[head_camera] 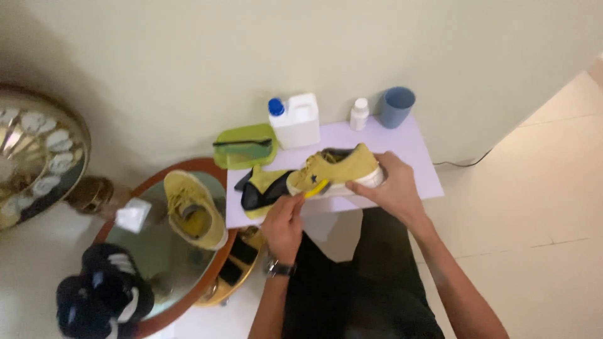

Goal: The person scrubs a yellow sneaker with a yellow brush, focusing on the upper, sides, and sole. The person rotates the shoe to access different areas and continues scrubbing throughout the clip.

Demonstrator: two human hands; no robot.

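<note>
Suede-like yellow sneaker [339, 166] is held above the near edge of a small pale lilac tabletop [411, 154], toe pointing left, heel to the right. The upper looks matte and soft, with yellow laces, a dark star-shaped mark on the side panel and a pale rubber sole. The right hand [392, 188] cups the heel end, its fingers clamped on the sole and heel. The left hand [284, 223] wears a wristwatch [279, 269]; its fingers are closed around a slim yellow brush handle [317, 187] whose tip touches the side of the sneaker near the sole.

A yellow and black cloth [260, 191] lies crumpled on the left part of the tabletop, just beside the toe. At the far edge stand a white rectangular plastic jug [298, 122] with a blue cap, a small white bottle [359, 114] and a blue-grey cup [397, 107], the last two near each other. A flat green lidded box [245, 149] sits at the far left corner, a dark tool lying on its lid.

Left of the tabletop stands a round glass-topped table with a wooden rim [207, 164]. It carries the second yellow sneaker [196, 210], opening upward, a white crumpled paper [133, 215] and a black-and-white shoe [103, 298] at its near edge.
</note>
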